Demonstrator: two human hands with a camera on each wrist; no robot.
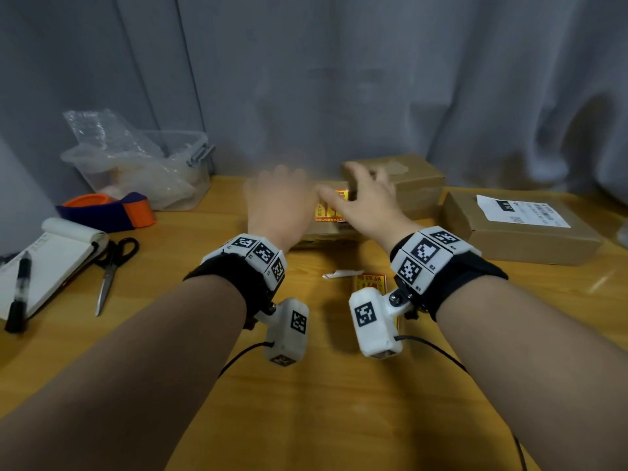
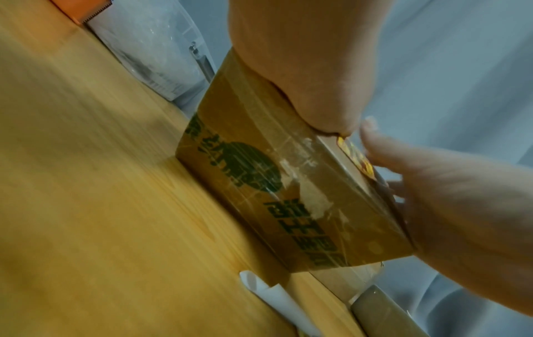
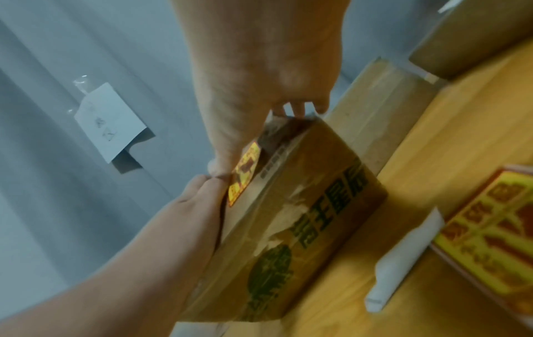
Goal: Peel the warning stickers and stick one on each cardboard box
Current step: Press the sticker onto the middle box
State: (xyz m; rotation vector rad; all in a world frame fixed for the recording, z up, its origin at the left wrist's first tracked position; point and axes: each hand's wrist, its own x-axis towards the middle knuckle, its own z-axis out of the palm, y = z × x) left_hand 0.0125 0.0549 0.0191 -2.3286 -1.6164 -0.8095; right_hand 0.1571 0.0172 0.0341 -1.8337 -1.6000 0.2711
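Mid-frame, left grip and right grip both lie flat, fingers out, holding nothing, on the box, sticker peeking between them.

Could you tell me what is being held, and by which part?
The left hand and right hand lie atop the cardboard box; right fingers reach over its far edge. A grip cannot be told.

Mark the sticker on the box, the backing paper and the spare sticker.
sticker on the box [image 3: 245,173]: right wrist view, yellow middle.
backing paper [image 3: 403,262]: right wrist view, middle of the roll.
spare sticker [image 3: 490,228]: right wrist view, yellow printed face.
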